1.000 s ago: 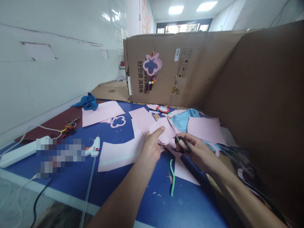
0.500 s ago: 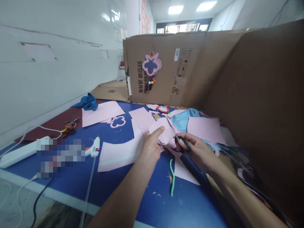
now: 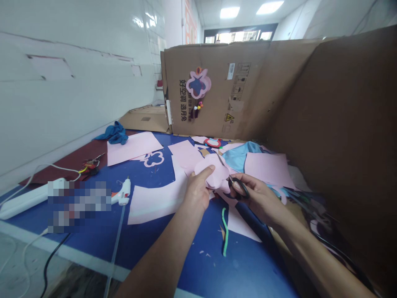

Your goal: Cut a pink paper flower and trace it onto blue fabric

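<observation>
My left hand [image 3: 200,186] pinches a pink paper cutout [image 3: 216,173] with a rounded, petal-like outline, its thumb lying on top. In my right hand [image 3: 251,188] are scissors [image 3: 241,188] with black handles, and their blades reach along the cutout's right edge. Both hands are close together above the blue table. Below them lies a green pipe cleaner [image 3: 226,234]. Pink paper sheets [image 3: 158,203] spread under and beside my left hand. Past the scissors rests another pink sheet [image 3: 268,167], next to light blue fabric [image 3: 240,156].
A white glue gun [image 3: 125,192] and a power strip [image 3: 34,200] with a cable lie at left. A pink flower outline [image 3: 154,159] is on the blue table [image 3: 204,273]. Cardboard [image 3: 251,91] walls the back and right, bearing a flower decoration [image 3: 198,85]. Blue cloth [image 3: 114,133] sits far left.
</observation>
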`<state>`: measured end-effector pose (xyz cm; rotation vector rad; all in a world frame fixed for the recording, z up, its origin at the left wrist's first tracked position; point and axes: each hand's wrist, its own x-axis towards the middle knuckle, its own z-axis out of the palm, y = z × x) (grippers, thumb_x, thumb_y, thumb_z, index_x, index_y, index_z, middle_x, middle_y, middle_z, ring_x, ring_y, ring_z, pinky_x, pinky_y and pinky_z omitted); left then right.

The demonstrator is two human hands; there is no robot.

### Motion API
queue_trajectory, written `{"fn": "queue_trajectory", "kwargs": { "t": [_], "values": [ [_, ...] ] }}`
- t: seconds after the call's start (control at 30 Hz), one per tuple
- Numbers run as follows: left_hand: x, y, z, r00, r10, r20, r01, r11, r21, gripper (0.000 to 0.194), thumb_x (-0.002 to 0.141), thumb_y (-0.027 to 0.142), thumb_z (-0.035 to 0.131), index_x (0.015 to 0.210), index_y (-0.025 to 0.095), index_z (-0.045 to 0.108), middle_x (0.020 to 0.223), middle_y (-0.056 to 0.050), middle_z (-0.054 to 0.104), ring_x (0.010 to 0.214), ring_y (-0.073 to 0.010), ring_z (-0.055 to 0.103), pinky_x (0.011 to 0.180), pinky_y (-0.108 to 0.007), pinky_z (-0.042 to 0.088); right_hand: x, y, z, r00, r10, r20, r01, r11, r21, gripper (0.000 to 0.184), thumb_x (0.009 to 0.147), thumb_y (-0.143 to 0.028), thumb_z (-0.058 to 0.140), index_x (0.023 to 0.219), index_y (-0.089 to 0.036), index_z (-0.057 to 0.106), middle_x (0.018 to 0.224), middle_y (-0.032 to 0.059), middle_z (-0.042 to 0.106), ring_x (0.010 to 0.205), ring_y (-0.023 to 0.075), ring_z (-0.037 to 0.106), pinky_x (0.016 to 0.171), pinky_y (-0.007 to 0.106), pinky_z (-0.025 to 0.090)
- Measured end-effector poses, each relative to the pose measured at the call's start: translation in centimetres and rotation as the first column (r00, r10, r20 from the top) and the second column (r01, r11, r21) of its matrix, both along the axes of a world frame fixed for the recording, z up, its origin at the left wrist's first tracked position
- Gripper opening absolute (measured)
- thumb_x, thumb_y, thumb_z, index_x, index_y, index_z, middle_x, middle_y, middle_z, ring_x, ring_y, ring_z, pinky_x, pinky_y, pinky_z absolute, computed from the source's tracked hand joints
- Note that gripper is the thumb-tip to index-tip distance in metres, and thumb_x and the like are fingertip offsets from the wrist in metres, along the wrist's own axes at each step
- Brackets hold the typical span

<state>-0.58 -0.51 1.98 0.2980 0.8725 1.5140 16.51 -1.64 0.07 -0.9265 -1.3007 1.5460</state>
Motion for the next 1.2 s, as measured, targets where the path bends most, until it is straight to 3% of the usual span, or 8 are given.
{"fn": "queue_trajectory", "kwargs": {
  "t": [0.57,0.77,1.2],
  "values": [
    [-0.25,0.26,-0.26,1.000,0.016,-0.018,-0.016,1.000,-0.012,0.041,0.073,0.013,0.084,0.112,0.016,0.076,0.099,-0.011,0.083,0.075,-0.0223,0.078,0.062,-0.030,0.059,-0.27,-0.15,0.44,1.000,-0.006,0.012,0.006,1.000,-0.016,0.051,0.072,-0.060,0.095,0.099,-0.022,0.075,0.080,0.0009,0.061,0.071,0.0169,0.049,0.064,0.030,0.036],
    [-0.09,0.07,-0.03,1.000,0.020,0.002,-0.020,0.999,0.034,0.038,0.073,0.009,0.083,0.109,0.016,0.077,0.103,-0.011,0.083,0.080,-0.0225,0.079,0.075,-0.034,0.063,-0.25,-0.25,0.32,1.000,0.028,-0.004,-0.029,0.999,-0.016,0.047,0.076,-0.058,0.092,0.099,-0.022,0.074,0.078,0.0007,0.061,0.072,0.0176,0.048,0.064,0.030,0.034],
    [0.18,-0.02,-0.07,1.000,0.004,-0.008,-0.003,0.999,0.050,0.039,0.073,0.010,0.081,0.112,0.014,0.077,0.099,-0.012,0.084,0.079,-0.0234,0.079,0.068,-0.030,0.061,-0.17,-0.31,0.17,1.000,-0.003,-0.006,0.003,1.000,-0.008,0.045,0.078,-0.058,0.091,0.099,-0.022,0.074,0.080,0.0014,0.060,0.073,0.0182,0.049,0.064,0.031,0.035]
  ]
}}
